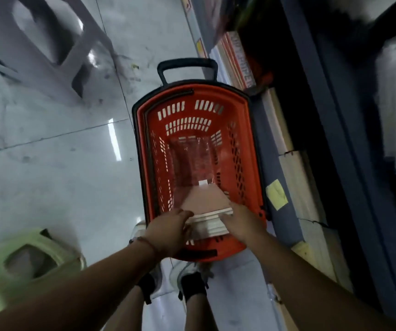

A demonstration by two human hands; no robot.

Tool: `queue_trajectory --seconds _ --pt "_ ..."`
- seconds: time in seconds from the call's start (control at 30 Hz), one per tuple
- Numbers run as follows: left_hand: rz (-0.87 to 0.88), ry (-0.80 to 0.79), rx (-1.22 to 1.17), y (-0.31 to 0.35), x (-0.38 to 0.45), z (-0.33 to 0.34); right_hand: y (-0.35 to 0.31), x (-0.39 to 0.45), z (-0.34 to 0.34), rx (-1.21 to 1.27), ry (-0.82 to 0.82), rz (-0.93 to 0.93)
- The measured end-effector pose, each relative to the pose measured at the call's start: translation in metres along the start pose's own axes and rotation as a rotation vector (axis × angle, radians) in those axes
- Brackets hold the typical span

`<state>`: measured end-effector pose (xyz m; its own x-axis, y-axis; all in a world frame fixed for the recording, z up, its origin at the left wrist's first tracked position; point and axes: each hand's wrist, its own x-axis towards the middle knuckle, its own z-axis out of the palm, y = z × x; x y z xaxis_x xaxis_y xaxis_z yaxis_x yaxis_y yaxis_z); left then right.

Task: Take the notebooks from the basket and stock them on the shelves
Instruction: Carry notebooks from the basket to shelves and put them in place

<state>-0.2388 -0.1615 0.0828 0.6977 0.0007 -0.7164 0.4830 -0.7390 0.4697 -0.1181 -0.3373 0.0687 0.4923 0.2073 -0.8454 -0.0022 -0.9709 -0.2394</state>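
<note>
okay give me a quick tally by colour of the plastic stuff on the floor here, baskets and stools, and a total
Red-orange: 1, the basket, where the left hand and the right hand grip a stack of notebooks.
Pale green: 1, the stool at lower left.
Grey: 1, the stool at upper left.
Total: 3.
</note>
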Motion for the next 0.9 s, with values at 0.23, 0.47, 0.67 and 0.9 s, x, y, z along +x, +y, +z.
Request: queue_trajectory --seconds 0.23,0.47,0.67,0.9 --pt "-0.21 -0.028 -0.24 -0.016 0.076 0.053 -0.006 0.071 0.025 0.212 0.058 0.229" --pt "-0.227 0.048 -0.288 -0.018 0.082 0.09 -0.01 0.106 0.038 0.295 0.238 0.483" --pt "-0.27 0.176 -0.462 -0.013 0.077 0.089 -0.017 0.105 0.03 0.826 0.146 0.447" --pt "-0.311 0.275 -0.683 0.003 0.048 0.057 -0.042 0.06 0.008 0.875 0.18 0.338"
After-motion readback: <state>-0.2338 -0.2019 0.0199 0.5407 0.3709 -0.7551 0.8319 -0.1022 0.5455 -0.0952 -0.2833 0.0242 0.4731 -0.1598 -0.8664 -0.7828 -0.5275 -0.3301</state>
